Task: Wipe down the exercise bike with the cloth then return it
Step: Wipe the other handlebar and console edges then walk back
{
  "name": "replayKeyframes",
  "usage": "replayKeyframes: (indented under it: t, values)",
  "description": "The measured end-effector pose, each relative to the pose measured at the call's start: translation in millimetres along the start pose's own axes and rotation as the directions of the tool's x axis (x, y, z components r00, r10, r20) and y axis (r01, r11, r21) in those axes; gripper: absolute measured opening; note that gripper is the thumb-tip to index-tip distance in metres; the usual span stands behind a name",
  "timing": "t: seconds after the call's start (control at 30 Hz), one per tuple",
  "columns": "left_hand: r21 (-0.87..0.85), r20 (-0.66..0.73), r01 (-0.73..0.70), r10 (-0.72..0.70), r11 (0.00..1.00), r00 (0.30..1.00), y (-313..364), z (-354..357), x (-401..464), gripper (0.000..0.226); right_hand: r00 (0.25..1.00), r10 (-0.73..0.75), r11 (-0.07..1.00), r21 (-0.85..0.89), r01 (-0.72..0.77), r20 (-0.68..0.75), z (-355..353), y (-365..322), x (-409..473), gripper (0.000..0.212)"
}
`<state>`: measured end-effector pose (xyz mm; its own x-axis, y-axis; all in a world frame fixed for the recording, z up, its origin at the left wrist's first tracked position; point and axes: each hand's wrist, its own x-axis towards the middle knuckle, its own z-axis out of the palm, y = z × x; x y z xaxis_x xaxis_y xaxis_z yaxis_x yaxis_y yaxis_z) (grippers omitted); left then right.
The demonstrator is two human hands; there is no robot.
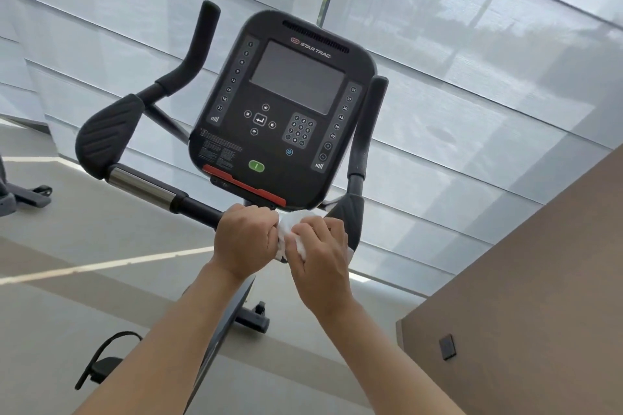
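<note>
Left hand (244, 239) grips the handlebar (195, 204) to steady it; right hand (318, 246) pinches the white cloth (290, 229) (at the console's (286, 104) 6 o'clock) for wiping.

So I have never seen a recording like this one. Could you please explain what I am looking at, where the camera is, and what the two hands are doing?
There is one picture, taken by a camera worn on a person's head, looking forward and down along the arms. The machine is an exercise bike. The black panel with a dark screen and buttons is its console, and the bar below it is the handlebar, with padded grips curving up on both sides. The left hand and the right hand are close together on the middle of that bar, both gripping a white cloth bunched between them. Grey window blinds hang behind.
</note>
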<state>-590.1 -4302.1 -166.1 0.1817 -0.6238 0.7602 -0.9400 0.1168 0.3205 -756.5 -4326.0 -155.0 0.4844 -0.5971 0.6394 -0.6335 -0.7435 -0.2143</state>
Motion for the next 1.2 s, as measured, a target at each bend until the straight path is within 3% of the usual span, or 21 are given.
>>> replayKeyframes:
  t: [0.1, 0.17, 0.27, 0.3, 0.37, 0.53, 0.67, 0.8, 0.87, 1.03, 1.1, 1.2]
  values:
    - [0.014, 0.034, 0.008, -0.009, 1.0, 0.999, -3, 2, -1, 0.053, 0.978, -0.169, 0.986, 0.028, 0.167, 0.124, -17, 22, -2, 0.036]
    - [0.035, 0.059, 0.024, -0.026, 0.999, 0.998, -2, 2, -3, 0.039, 0.979, -0.181, 0.983, 0.057, 0.176, 0.093, -33, 42, 12, 0.033]
    - [0.025, 0.082, 0.041, -0.043, 0.999, 0.996, 0, 3, -1, 0.037, 0.987, 0.109, 0.992, 0.08, -0.101, -0.116, -50, 67, 43, 0.024]
    - [0.026, 0.078, 0.044, -0.046, 0.999, 0.996, 1, 3, -1, 0.038, 0.974, 0.192, 0.979, 0.09, -0.182, -0.117, -49, 69, 49, 0.023]
    - [0.032, 0.066, 0.039, -0.041, 0.999, 0.997, 0, 3, -1, 0.036, 0.976, 0.217, 0.975, 0.059, -0.215, -0.022, -36, 63, 50, 0.027]
    - [0.036, 0.069, 0.024, -0.026, 0.999, 0.997, -2, 4, -2, 0.03, 0.993, 0.114, 0.993, 0.034, -0.116, 0.039, -21, 41, 35, 0.027]
    - [0.041, 0.056, 0.001, -0.003, 0.999, 0.998, -4, 5, -3, 0.031, 0.992, -0.104, 0.991, 0.09, 0.097, 0.078, -11, 12, -12, 0.026]
    - [0.027, 0.055, -0.003, 0.001, 1.0, 0.998, -6, 7, -3, 0.033, 0.915, -0.385, 0.923, 0.068, 0.379, 0.118, -18, 40, -12, 0.03]
    - [0.024, 0.066, 0.004, -0.005, 1.0, 0.998, -6, 6, -3, 0.032, 0.895, -0.424, 0.906, 0.045, 0.422, 0.139, -25, 56, 10, 0.029]
    - [0.021, 0.113, 0.017, -0.02, 1.0, 0.993, -2, 2, -2, 0.031, 0.94, -0.312, 0.949, 0.084, 0.302, 0.136, -18, 67, 27, 0.024]
    - [0.028, 0.147, 0.032, -0.036, 0.999, 0.989, -1, 0, -2, 0.029, 0.99, -0.122, 0.991, 0.061, 0.118, 0.074, -24, 78, 49, 0.02]
    - [0.032, 0.183, 0.05, -0.055, 0.998, 0.982, 0, -4, -2, 0.027, 0.992, 0.108, 0.994, -0.019, -0.107, 0.071, -32, 83, 79, 0.016]
